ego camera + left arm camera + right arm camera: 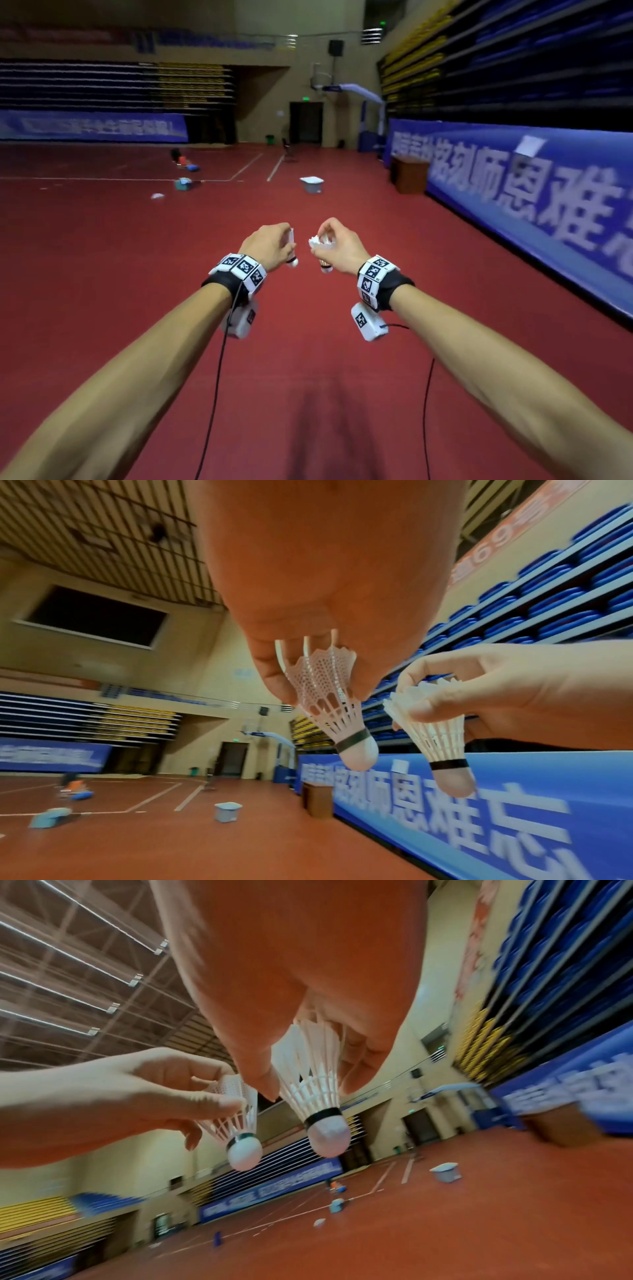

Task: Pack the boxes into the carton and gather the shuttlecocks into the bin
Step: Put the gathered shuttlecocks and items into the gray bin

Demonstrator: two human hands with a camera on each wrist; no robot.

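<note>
While corks hang down: left hand [270, 245] pinches mesh shuttlecock [330, 710] | right hand [337, 246] feathered shuttlecock [316, 1093]

Floor: the red sports floor [308, 342] under me, marked with white court lines [246, 168].
Bin: a pale grey plastic bin [311, 185] stands on it ahead — upright, open top.
Box: a teal box [183, 184] sits to its left, well apart.
Scrap: something small and white [157, 196] lies near that box — too blurred to tell.
Cabinet: a brown wooden cabinet [409, 176] stands by the blue banner wall.

White shuttlecocks [337, 710] with black bands; red floor [308, 342]; blue banner [513, 181].
</note>
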